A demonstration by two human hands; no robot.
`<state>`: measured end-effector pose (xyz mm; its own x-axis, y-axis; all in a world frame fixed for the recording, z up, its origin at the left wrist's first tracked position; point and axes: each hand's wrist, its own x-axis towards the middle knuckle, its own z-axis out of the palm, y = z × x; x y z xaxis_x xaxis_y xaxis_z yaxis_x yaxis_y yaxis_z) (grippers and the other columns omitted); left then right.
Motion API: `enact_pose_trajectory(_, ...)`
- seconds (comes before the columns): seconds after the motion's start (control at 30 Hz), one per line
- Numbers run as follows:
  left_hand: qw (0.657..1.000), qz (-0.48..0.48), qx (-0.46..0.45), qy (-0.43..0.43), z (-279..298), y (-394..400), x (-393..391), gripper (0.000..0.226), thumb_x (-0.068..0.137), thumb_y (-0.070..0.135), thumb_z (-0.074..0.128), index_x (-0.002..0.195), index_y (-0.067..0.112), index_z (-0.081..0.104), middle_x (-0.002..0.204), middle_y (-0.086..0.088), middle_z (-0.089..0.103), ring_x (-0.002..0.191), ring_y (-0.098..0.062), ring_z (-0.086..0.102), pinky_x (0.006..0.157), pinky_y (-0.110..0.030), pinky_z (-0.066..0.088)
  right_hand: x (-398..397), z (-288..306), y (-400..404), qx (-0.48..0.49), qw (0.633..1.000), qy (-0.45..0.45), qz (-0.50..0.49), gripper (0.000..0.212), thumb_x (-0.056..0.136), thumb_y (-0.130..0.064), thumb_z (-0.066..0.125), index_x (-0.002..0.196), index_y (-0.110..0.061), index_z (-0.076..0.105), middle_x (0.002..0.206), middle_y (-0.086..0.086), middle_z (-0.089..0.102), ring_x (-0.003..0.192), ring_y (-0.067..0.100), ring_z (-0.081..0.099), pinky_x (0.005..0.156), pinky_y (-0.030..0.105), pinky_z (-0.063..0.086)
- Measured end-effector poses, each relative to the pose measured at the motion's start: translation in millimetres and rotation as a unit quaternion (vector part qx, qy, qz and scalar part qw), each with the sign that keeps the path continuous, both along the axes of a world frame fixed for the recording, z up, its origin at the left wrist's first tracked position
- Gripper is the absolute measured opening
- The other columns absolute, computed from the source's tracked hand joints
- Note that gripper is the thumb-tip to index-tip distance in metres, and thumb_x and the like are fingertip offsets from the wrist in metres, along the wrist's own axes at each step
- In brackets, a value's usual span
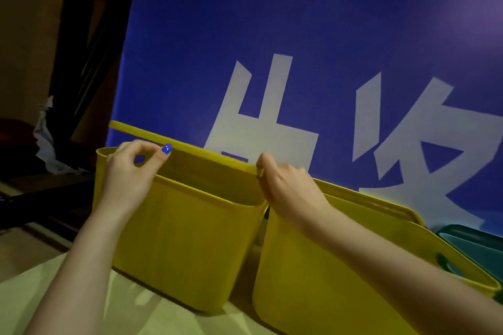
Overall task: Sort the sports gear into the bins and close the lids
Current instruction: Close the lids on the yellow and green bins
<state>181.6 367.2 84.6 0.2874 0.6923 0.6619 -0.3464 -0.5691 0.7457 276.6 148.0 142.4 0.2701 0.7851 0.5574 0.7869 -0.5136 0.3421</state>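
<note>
1. Two yellow bins stand side by side on a pale table (pixel 54 288), nearly touching, with a narrow dark gap between them.
2. The left yellow bin (pixel 177 239) is open at the top; its yellow lid (pixel 212 160) is tilted above the far rim, raised on the left and lower on the right.
3. The left hand (pixel 130 174) is at the near left corner of that bin's opening, thumb and fingers curled toward the lid's front edge. A fingertip with a blue-painted nail (pixel 166 148) touches the lid edge; whether the hand truly pinches the lid cannot be told.
4. The right hand (pixel 285 185) is at the lid's right end, above the gap between the bins, fingers closed around the lid's corner.
5. The lid thus spans between the two hands, beyond the left hand's knuckles and level with the right hand's fingertips.
6. The right yellow bin (pixel 326 280) lies under the right forearm, its lid already lying flat on top, with a handle slot visible on the right.
7. A teal bin (pixel 473 242) shows just beyond it at the right edge.
8. Behind stands a blue board (pixel 299 22) with large white characters.
9. The bins' contents are hidden.
</note>
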Motion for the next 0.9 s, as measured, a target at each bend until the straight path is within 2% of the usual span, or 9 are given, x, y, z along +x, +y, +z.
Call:
enact_pose_trajectory(0.07,0.998,0.049,-0.049,-0.01,-3,5,1,0.012,0.089,0.024,0.061,0.099,0.017,0.057,0.111,-0.005,0.048,0.118,-0.029,0.044,0.097,-0.037,0.036,-7,-16,-1,-0.008,1.0,0.018,0.021,0.014,0.098,-0.017,0.042,0.11,-0.011,0.044,0.092,0.009,0.058,0.073,0.034,0.057,0.055,0.034,0.032)
enact_pose_trajectory(0.13,0.995,0.054,-0.085,-0.006,-5,8,0,0.027,0.09,0.025,0.061,0.114,0.017,0.053,0.127,-0.012,0.042,0.123,-0.032,0.039,0.106,-0.045,0.032,-10,-26,3,-0.011,0.999,0.024,0.027,0.011,0.095,-0.014,0.048,0.106,-0.012,0.048,0.092,0.01,0.061,0.075,0.035,0.06,0.054,0.033,0.032)
enact_pose_trajectory(0.23,0.995,0.077,-0.045,0.035,-11,8,5,0.044,0.088,0.025,0.063,0.13,0.02,0.05,0.142,-0.011,0.031,0.133,-0.029,0.026,0.112,-0.039,0.018,-11,-29,6,0.01,0.999,0.035,0.023,0.014,0.096,-0.015,0.046,0.11,-0.015,0.048,0.097,0.006,0.061,0.08,0.03,0.061,0.057,0.031,0.033)
enact_pose_trajectory(0.37,0.987,0.069,0.03,0.139,-26,13,17,0.03,0.09,0.045,0.056,0.116,0.03,0.06,0.152,0.002,0.025,0.143,-0.021,0.004,0.114,-0.038,0.008,-13,-28,3,0.009,0.997,0.076,0.027,0.027,0.101,-0.02,0.036,0.127,-0.023,0.04,0.119,0.001,0.055,0.104,0.022,0.055,0.079,0.031,0.044)
enact_pose_trajectory(0.43,0.986,0.058,0.038,0.152,-30,16,19,0.034,0.086,0.056,0.051,0.109,0.032,0.059,0.152,0.003,0.026,0.144,-0.02,0.003,0.115,-0.039,0.007,-17,-25,2,0.006,0.995,0.096,0.031,0.034,0.101,-0.021,0.036,0.135,-0.026,0.037,0.128,0.0,0.052,0.113,0.02,0.052,0.089,0.031,0.044)
enact_pose_trajectory(0.53,0.988,0.07,0.03,0.137,-30,15,17,0.026,0.09,0.044,0.056,0.109,0.027,0.059,0.152,0.0,0.026,0.144,-0.021,0.003,0.114,-0.036,0.007,-19,-23,0,-0.014,0.992,0.12,0.037,0.043,0.101,-0.023,0.034,0.144,-0.027,0.029,0.139,-0.004,0.045,0.125,0.016,0.044,0.097,0.025,0.036)
enact_pose_trajectory(0.7,0.99,0.063,0.002,0.124,-30,14,16,0.018,0.091,0.035,0.057,0.106,0.026,0.057,0.155,-0.002,0.02,0.144,-0.023,0.001,0.114,-0.037,0.006,-17,-25,-3,-0.027,0.984,0.161,0.073,0.044,0.099,-0.034,0.04,0.143,-0.03,0.034,0.14,-0.011,0.046,0.123,0.008,0.045,0.101,0.02,0.032)
enact_pose_trajectory(0.8,0.99,0.057,-0.001,0.128,-29,14,15,0.014,0.09,0.035,0.057,0.103,0.029,0.055,0.155,-0.002,0.02,0.143,-0.023,0.001,0.114,-0.038,0.007,-8,-27,-1,-0.026,0.983,0.171,0.067,0.045,0.097,-0.03,0.046,0.142,-0.03,0.037,0.137,-0.01,0.049,0.123,0.009,0.046,0.098,0.019,0.036)
enact_pose_trajectory(0.9,0.99,0.053,-0.004,0.128,-28,12,13,0.013,0.091,0.035,0.057,0.102,0.03,0.054,0.155,-0.001,0.019,0.143,-0.023,0.0,0.114,-0.038,0.007,-1,-30,0,-0.02,0.985,0.162,0.063,0.041,0.098,-0.026,0.044,0.139,-0.031,0.041,0.134,-0.008,0.054,0.123,0.012,0.049,0.096,0.02,0.038)
